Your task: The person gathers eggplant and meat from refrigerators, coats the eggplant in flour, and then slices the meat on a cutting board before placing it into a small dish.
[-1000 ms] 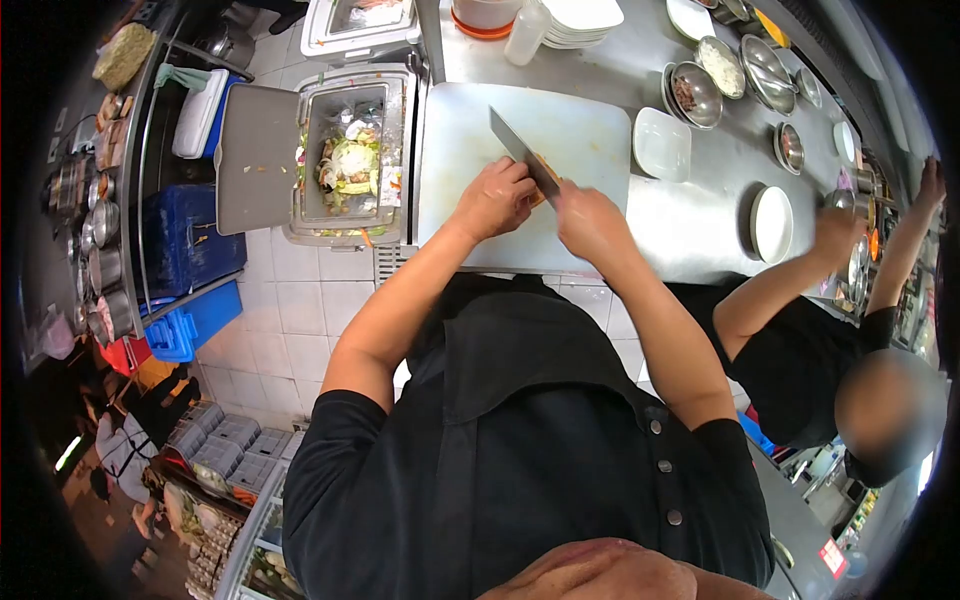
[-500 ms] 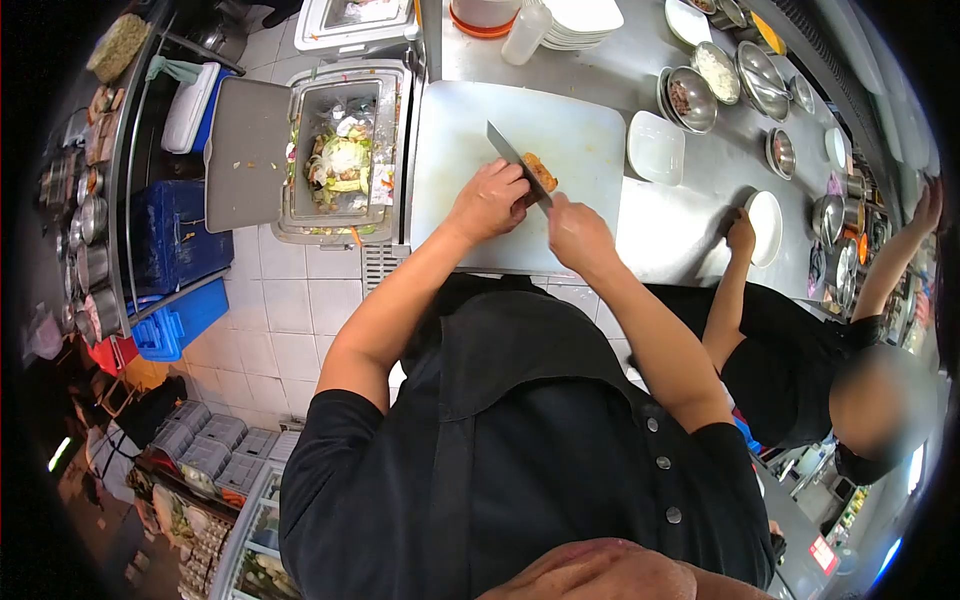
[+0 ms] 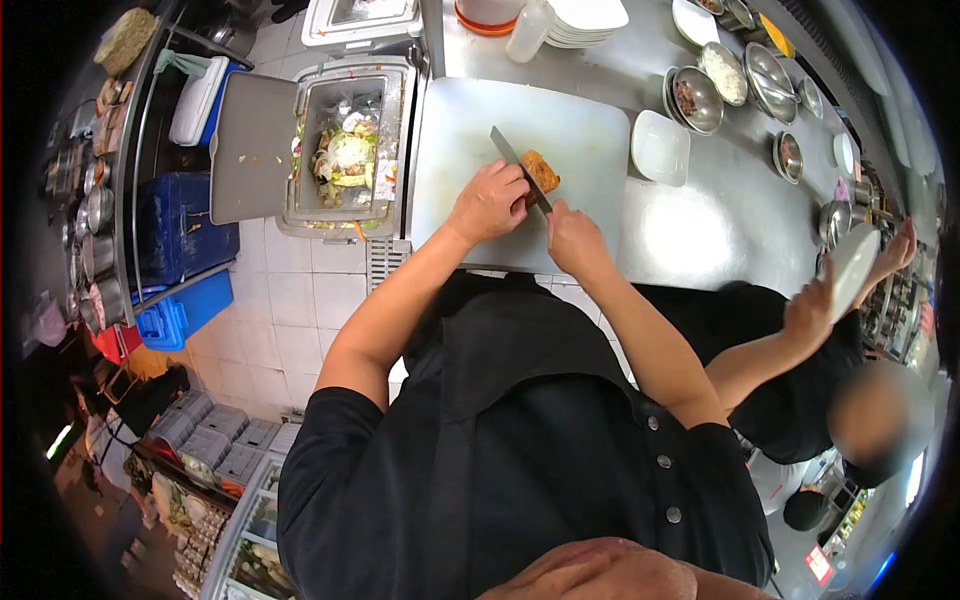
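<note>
In the head view, just above the middle of the frame, the right hand [image 3: 578,240] has its fingers closed around the handle of a kitchen knife [image 3: 512,155], whose blade slants toward the upper left. A golden-brown piece of food [image 3: 541,171] sits on the white cutting board [image 3: 460,120], close along the blade's right side. The left hand [image 3: 490,205] is just left of the blade, its fingers curled narrow; whether they grip anything is hidden. To cut well here, the left fingertips should stay tucked, with knuckles guiding the blade, and smooth strokes would probably tear the browned surface less than straight pressing.

The board lies on a stainless-steel tabletop [image 3: 620,245], shiny with glare right of centre. A squarish white dish [image 3: 661,148] stands just beside the board, with metal bowls [image 3: 705,110] farther toward the upper right and a squeeze bottle [image 3: 528,35] at the top. Left of the board, an open grey bin [image 3: 398,120] holds food scraps over a tiled floor [image 3: 335,300]. At right, a co-worker's hand [image 3: 808,308] holds a white bowl or plate [image 3: 853,268], tilted.
</note>
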The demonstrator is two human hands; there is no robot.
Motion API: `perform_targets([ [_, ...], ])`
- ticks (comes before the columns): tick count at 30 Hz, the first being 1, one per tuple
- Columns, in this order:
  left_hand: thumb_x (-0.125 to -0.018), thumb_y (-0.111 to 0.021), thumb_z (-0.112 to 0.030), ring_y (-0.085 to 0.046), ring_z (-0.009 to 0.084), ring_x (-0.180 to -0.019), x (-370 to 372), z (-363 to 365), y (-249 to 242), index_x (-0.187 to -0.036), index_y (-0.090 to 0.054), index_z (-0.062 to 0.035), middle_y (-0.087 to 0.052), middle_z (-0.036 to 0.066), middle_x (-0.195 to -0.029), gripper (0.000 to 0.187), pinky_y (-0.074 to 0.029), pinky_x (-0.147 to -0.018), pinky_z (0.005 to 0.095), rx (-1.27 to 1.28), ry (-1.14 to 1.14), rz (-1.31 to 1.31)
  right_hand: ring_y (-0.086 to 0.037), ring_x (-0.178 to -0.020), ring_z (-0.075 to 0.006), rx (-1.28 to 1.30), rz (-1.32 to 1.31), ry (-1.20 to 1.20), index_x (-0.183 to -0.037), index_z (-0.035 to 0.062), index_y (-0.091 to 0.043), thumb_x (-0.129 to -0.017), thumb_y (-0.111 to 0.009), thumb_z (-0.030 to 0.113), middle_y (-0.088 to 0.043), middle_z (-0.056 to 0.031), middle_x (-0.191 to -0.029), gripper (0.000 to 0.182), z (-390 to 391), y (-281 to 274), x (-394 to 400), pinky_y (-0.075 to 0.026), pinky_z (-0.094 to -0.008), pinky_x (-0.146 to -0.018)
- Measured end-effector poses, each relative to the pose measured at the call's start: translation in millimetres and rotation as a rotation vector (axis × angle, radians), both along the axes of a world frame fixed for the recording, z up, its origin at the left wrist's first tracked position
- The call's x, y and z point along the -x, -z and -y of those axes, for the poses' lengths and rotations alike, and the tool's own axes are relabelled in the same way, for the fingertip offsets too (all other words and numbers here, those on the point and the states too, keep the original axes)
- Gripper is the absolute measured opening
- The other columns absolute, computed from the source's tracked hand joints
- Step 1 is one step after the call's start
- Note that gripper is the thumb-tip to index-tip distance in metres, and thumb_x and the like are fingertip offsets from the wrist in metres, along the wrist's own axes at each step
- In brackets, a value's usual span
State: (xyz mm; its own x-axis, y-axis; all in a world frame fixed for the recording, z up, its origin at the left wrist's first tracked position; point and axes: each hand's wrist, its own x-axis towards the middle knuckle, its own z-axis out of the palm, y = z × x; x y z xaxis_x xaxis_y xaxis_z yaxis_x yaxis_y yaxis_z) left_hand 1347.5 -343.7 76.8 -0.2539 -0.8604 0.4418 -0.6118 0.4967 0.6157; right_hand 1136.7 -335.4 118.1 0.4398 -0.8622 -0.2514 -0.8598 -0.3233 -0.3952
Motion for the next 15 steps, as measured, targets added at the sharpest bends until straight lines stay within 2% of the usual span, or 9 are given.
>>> perform_targets([
  [2, -0.070, -0.074, -0.003, -0.060, 0.0324, -0.094, -0.7, 5.1, 1.6, -0.086, -0.066, -0.0064, -0.061, 0.009, -0.094, 0.018, -0.052, -0.085, 0.0437, -0.022, -0.007, 0.023, -0.069, -0.075, -0.0510, 0.051, 0.031, -0.015, -0.101, -0.0021, -0.053, -0.104, -0.051, 0.016, -0.067, -0.0313, -0.075, 0.018, 4.8, -10.3, 2.3, -0.055, -0.0614, -0.069],
  [4, -0.072, -0.074, -0.004, -0.061, 0.0310, -0.095, -0.3, 3.2, -1.2, -0.086, -0.066, -0.0069, -0.062, 0.008, -0.095, 0.017, -0.052, -0.084, 0.0435, 0.009, -0.021, 0.021, -0.069, -0.074, -0.0515, 0.020, -0.002, -0.029, -0.102, -0.0017, -0.054, -0.105, -0.053, 0.018, -0.067, -0.0307, -0.076, 0.019, -1.8, -23.6, 18.4, -0.055, -0.0611, -0.069],
  [6, -0.074, -0.074, -0.005, -0.061, 0.0297, -0.095, -1.9, 2.9, -3.0, -0.087, -0.067, -0.0074, -0.062, 0.006, -0.096, 0.015, -0.051, -0.084, 0.0433, 0.044, -0.051, 0.015, -0.068, -0.073, -0.0516, -0.033, -0.019, 0.018, -0.102, -0.0016, -0.054, -0.105, -0.054, 0.018, -0.067, -0.0304, -0.076, 0.020, -28.5, -11.1, 39.6, -0.055, -0.0610, -0.069],
  [8, -0.077, -0.075, -0.006, -0.063, 0.0295, -0.102, -2.4, -6.5, -1.3, -0.091, -0.069, -0.0070, -0.066, 0.006, -0.102, 0.015, -0.052, -0.090, 0.0438, 0.046, -0.054, -0.028, -0.068, -0.073, -0.0518, -0.101, -0.042, 0.052, -0.102, -0.0015, -0.055, -0.105, -0.055, 0.018, -0.067, -0.0301, -0.077, 0.020, -35.1, -5.6, 42.3, -0.055, -0.0608, -0.069],
  [10, -0.079, -0.075, -0.005, -0.064, 0.0299, -0.104, -5.5, -11.1, -0.2, -0.091, -0.069, -0.0068, -0.066, 0.007, -0.104, 0.014, -0.052, -0.091, 0.0436, 0.067, -0.070, -0.061, -0.067, -0.072, -0.0521, 0.007, -0.044, 0.040, -0.101, -0.0015, -0.055, -0.104, -0.057, 0.018, -0.067, -0.0299, -0.076, 0.020, -24.1, -1.3, 31.8, -0.054, -0.0601, -0.069],
  [15, -0.080, -0.074, -0.004, -0.064, 0.0308, -0.107, -17.4, -21.1, 9.2, -0.092, -0.068, -0.0061, -0.066, 0.007, -0.105, 0.014, -0.053, -0.091, 0.0432, 0.110, -0.073, -0.092, -0.067, -0.072, -0.0515, 0.052, 0.016, 0.018, -0.100, -0.0011, -0.054, -0.104, -0.059, 0.019, -0.065, -0.0299, -0.072, 0.021, 4.8, -61.5, 3.8, -0.054, -0.0598, -0.067],
])
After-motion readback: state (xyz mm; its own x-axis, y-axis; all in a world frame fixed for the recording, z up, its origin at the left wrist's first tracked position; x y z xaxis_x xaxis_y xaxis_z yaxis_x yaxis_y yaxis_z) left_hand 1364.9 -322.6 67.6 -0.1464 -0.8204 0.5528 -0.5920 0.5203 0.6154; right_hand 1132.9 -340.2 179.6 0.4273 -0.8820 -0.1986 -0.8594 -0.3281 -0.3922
